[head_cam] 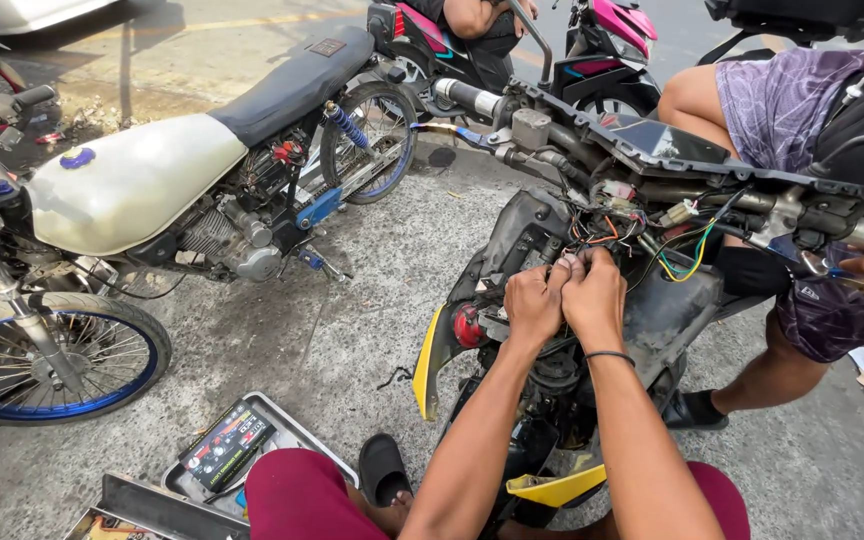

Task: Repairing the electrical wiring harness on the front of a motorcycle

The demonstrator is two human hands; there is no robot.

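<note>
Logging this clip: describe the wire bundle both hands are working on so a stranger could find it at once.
Start at the stripped scooter with yellow panels, right of the white-tanked motorcycle. Just under its bare handlebar, the left hand and right hand meet, fists together. The wire bundle lies right above them: the only loose tangle of orange, yellow and green strands.

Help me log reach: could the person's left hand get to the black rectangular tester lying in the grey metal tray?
Probably yes. The left hand is at the wiring, but the black rectangular tester lies uncovered in the grey metal tray beside the left knee.
</note>
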